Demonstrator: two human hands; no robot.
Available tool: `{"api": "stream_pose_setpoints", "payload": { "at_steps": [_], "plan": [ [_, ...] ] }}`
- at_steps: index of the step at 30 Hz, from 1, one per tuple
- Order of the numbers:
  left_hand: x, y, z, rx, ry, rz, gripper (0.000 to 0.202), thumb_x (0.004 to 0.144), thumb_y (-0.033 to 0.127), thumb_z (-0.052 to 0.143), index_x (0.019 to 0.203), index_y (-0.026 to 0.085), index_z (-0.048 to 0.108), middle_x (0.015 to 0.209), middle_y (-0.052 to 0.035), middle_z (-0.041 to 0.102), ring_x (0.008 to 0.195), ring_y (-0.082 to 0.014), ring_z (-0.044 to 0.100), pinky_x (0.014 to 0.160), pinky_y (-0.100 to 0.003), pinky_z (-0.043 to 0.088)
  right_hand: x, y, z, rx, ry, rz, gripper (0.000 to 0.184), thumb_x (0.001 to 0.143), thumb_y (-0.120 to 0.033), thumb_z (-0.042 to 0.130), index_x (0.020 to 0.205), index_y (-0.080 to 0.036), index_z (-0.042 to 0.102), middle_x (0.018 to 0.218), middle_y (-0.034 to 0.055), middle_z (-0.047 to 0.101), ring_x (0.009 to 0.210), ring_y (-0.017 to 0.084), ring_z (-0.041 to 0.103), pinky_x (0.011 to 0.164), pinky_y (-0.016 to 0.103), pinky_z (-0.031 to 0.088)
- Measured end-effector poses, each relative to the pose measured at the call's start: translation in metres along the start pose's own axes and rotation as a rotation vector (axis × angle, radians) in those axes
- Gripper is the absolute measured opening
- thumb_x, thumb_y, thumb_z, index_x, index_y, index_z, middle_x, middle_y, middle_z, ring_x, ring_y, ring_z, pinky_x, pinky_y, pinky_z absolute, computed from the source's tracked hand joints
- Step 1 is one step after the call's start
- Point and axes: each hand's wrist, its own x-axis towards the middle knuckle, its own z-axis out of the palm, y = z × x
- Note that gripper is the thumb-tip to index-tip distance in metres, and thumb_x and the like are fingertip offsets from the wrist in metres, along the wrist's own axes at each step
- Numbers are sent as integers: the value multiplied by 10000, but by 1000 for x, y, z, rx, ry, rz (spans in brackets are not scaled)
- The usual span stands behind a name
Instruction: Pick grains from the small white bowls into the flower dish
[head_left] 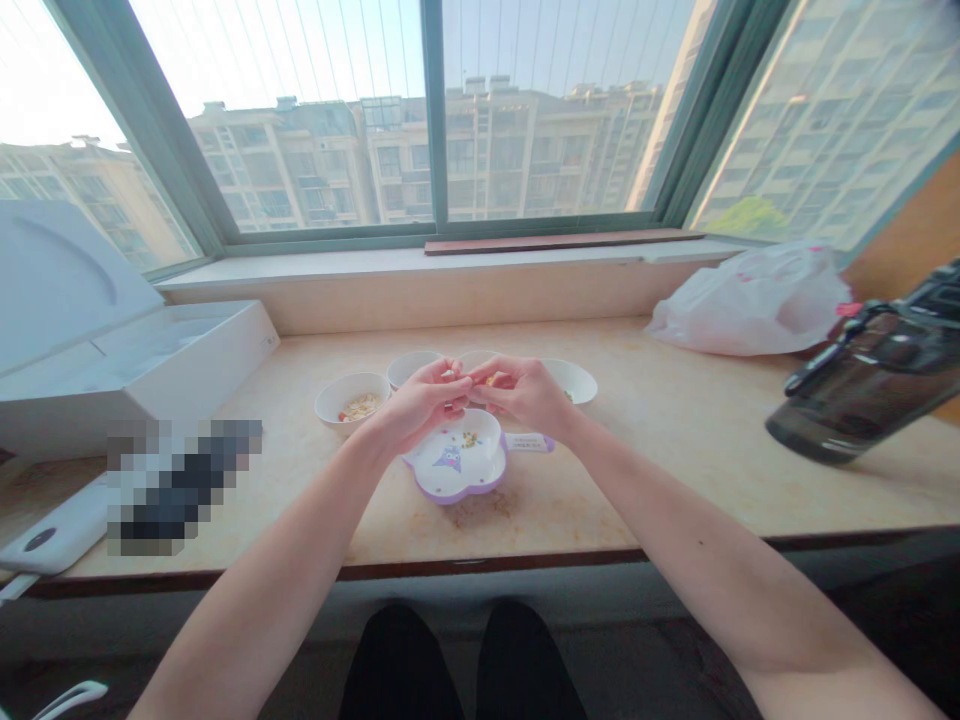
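Observation:
My left hand (427,402) and my right hand (517,392) meet fingertip to fingertip above a flower-shaped white dish (487,470) with a purple rim, a cartoon figure and a short handle. Both are closed in a pinch; whatever small thing lies between the fingers is too small to make out. Little greenish-yellow bits (471,439) lie in the dish. Behind stand several white bowls. The leftmost bowl (326,405) holds pale pieces (361,407) and something red. The rightmost bowl (581,382) shows a few greenish bits; my hands partly cover the middle ones.
An open white box (202,360) stands at the left, near a pixelated dark object (191,485) and a white device (64,525). At the right are a plastic bag (750,300) and a dark tinted bottle (862,380). Brown crumbs (480,510) lie near the table's front edge.

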Motion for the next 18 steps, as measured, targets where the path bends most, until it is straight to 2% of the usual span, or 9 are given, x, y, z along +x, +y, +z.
{"api": "stream_pose_setpoints", "payload": {
  "at_steps": [3,7,12,14,16,18],
  "plan": [
    [2,-2,-1,17,3,16,338,742,213,855,813,172,527,760,32,535,649,-64,522,579,-194,358,0,4,1,-55,62,-31,346,804,-516,777,898,-183,795,773,37,752,556,130,625,542,271,477],
    [3,-4,-2,96,35,56,345,747,255,851,826,177,525,732,41,518,614,-62,506,581,-203,369,-1,9,1,-160,126,-110,222,831,-412,768,863,-196,807,771,41,756,630,155,658,577,276,480],
    [5,-6,-2,306,108,126,284,784,283,782,875,187,530,742,26,574,609,-84,537,592,-224,397,-1,11,0,-285,117,-177,134,857,-313,726,848,-205,805,796,38,756,683,161,663,628,284,489],
    [4,-5,-3,521,177,159,189,833,268,701,903,193,542,772,6,619,638,-111,575,629,-251,430,0,11,-2,-329,93,-187,146,877,-312,703,860,-207,802,830,38,760,687,155,656,656,289,494],
    [2,-3,-7,853,239,205,71,858,219,620,904,203,569,802,-10,652,689,-139,600,664,-274,434,0,10,-4,-353,75,-179,168,899,-314,671,876,-202,793,882,45,767,698,152,649,675,293,493],
    [-1,-3,-11,1188,221,205,61,856,175,560,870,214,604,793,-16,657,727,-161,598,663,-283,403,1,9,-6,-344,70,-152,187,916,-309,633,908,-194,779,894,46,766,708,153,642,681,294,485]
  ]
}}
